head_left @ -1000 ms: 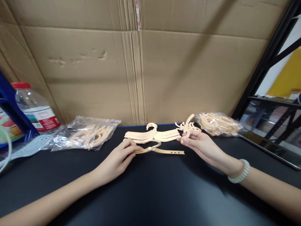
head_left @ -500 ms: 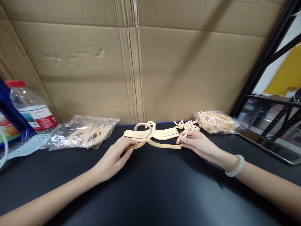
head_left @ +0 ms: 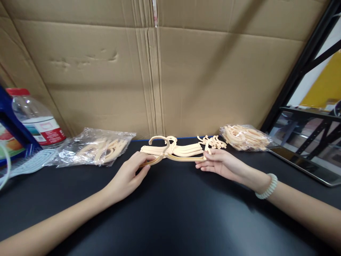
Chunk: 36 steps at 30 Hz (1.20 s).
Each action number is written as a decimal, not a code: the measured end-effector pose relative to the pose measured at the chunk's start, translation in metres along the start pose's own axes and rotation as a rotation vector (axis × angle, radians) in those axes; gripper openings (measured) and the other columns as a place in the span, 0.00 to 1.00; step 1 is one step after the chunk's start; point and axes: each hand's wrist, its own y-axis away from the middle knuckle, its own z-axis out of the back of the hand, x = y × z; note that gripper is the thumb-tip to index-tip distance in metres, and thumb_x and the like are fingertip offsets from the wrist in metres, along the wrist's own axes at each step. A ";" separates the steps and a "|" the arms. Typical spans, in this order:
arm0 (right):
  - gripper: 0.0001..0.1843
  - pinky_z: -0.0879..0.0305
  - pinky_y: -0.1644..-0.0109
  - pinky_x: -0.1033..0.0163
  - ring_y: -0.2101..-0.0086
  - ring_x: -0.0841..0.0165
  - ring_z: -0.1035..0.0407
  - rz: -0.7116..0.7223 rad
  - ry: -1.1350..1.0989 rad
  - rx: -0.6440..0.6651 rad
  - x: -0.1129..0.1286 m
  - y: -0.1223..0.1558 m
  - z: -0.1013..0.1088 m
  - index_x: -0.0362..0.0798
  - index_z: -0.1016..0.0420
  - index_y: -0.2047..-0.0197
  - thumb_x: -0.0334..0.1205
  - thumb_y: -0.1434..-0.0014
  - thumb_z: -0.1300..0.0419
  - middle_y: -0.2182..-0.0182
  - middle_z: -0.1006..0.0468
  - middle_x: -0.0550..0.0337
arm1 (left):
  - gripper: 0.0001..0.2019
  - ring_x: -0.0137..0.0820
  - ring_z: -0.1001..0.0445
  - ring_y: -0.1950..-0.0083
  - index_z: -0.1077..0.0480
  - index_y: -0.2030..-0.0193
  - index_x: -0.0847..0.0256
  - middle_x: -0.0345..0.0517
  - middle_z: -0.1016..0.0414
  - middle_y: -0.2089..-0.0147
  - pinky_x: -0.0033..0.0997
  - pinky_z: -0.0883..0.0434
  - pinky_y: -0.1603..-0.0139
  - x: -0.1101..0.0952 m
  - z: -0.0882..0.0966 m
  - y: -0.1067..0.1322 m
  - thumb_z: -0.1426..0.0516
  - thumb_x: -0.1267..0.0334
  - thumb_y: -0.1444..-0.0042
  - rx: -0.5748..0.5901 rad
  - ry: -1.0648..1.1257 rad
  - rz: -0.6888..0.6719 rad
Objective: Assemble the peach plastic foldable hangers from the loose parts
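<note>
My left hand is closed around the left arm of a beige clothes hanger, whose curved hook stands up and opens to the left. At the hanger's right end, my right hand pinches a small curved beige plastic piece between thumb and fingers. That piece is upright and meets the hanger's tip; whether it is joined to it cannot be seen. Just behind lies a stack of matching hangers. A pile of small curved pieces is beyond my right hand.
A clear bag of beige parts lies left, another filled bag right. At far left are a light blue hairbrush and a red-capped bottle. A dark tablet-like slab lies right. Cardboard walls the back.
The small piece in my right hand has turned from slanted to upright and come against the hanger's right end. The hanger has risen slightly, its hook tilting left.
</note>
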 end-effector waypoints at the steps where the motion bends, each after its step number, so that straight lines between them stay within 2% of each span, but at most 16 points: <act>1: 0.10 0.28 0.49 0.53 0.58 0.58 0.23 -0.001 -0.006 -0.007 0.000 0.000 0.000 0.46 0.33 0.70 0.39 0.44 0.35 0.68 0.21 0.54 | 0.11 0.36 0.27 0.54 0.32 0.52 0.58 0.47 0.27 0.55 0.34 0.27 0.54 0.000 0.000 0.000 0.52 0.62 0.37 0.005 0.000 0.001; 6: 0.11 0.27 0.52 0.55 0.60 0.59 0.23 -0.009 -0.019 -0.024 0.001 0.001 -0.003 0.46 0.33 0.70 0.38 0.45 0.34 0.69 0.21 0.57 | 0.10 0.36 0.28 0.54 0.33 0.52 0.58 0.47 0.27 0.55 0.34 0.27 0.54 0.002 -0.001 0.000 0.52 0.63 0.36 0.015 0.003 -0.013; 13: 0.11 0.27 0.55 0.62 0.61 0.63 0.23 -0.025 0.035 -0.023 0.003 0.003 -0.006 0.44 0.30 0.69 0.41 0.44 0.34 0.69 0.21 0.55 | 0.10 0.35 0.28 0.53 0.33 0.52 0.58 0.47 0.27 0.54 0.35 0.28 0.52 0.002 -0.001 0.000 0.52 0.64 0.36 0.013 -0.016 -0.038; 19: 0.13 0.27 0.60 0.66 0.67 0.67 0.23 0.010 0.073 -0.088 0.004 0.005 -0.011 0.44 0.30 0.70 0.40 0.49 0.30 0.71 0.23 0.58 | 0.11 0.35 0.28 0.52 0.32 0.51 0.57 0.45 0.27 0.54 0.35 0.29 0.51 0.001 0.001 0.000 0.52 0.65 0.36 0.011 -0.033 -0.060; 23: 0.14 0.26 0.61 0.66 0.69 0.68 0.23 0.063 0.074 -0.120 0.001 0.005 -0.014 0.44 0.30 0.70 0.41 0.52 0.29 0.73 0.25 0.61 | 0.11 0.35 0.29 0.51 0.32 0.51 0.58 0.46 0.27 0.53 0.34 0.29 0.50 0.001 0.000 0.000 0.52 0.66 0.36 0.017 -0.028 -0.066; 30: 0.17 0.26 0.61 0.63 0.70 0.67 0.23 0.120 0.124 -0.170 -0.004 0.005 -0.017 0.44 0.30 0.70 0.45 0.54 0.29 0.72 0.22 0.57 | 0.11 0.35 0.29 0.50 0.31 0.51 0.59 0.47 0.26 0.53 0.35 0.30 0.49 0.000 -0.001 -0.001 0.52 0.67 0.36 0.008 -0.035 -0.092; 36: 0.19 0.27 0.63 0.63 0.71 0.67 0.24 0.149 0.153 -0.196 -0.005 0.006 -0.016 0.45 0.32 0.72 0.46 0.56 0.28 0.75 0.24 0.60 | 0.11 0.35 0.29 0.49 0.30 0.52 0.60 0.48 0.26 0.53 0.35 0.29 0.49 0.000 0.000 -0.001 0.51 0.68 0.36 -0.003 -0.045 -0.121</act>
